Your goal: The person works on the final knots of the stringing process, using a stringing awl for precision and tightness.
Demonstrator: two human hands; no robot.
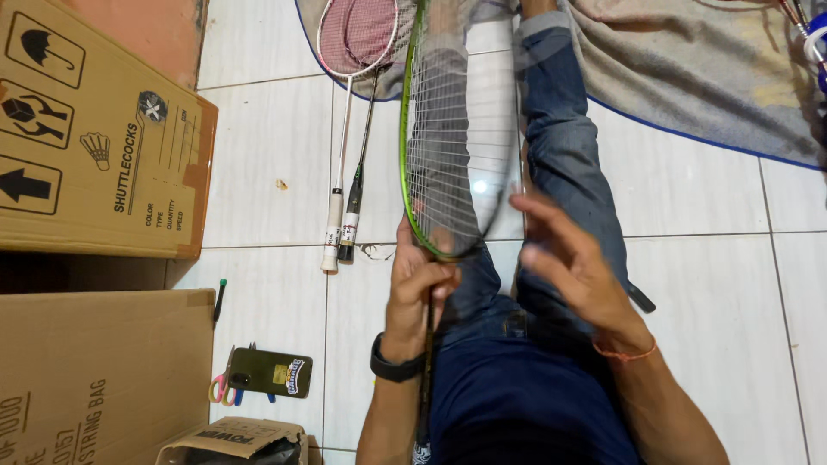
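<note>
Two cardboard boxes (95, 129) are sitting at the left edge of the tiled floor (706, 301), one above the other in the head view. Below them, near the lower left corner of the floor, a phone in a dark green case (270, 372) is lying on top of a pair of scissors (220, 387) (only the coloured handles are showing). A thin tool with a green tip (219, 301) is lying just beside the lower box.

Further right, two spare rackets (345, 172) are lying side by side on the tiles, grips toward the person and heads resting on the edge of a grey mat (689, 77).

The left hand (418, 288) is gripping the green-framed racket (457, 146) with fingers closed around the throat, where the shaft is meeting the head. The racket is being held upright in front of the person, above the lap, with its strung head extending away over the outstretched legs in jeans. A dark watch is sitting on the left wrist.

The right hand (573, 263) is hovering just beside the lower right rim of the racket head, fingers spread wide and holding nothing (the hand is blurred, so contact with the strings cannot be confirmed). An orange cord is circling the right wrist.
</note>
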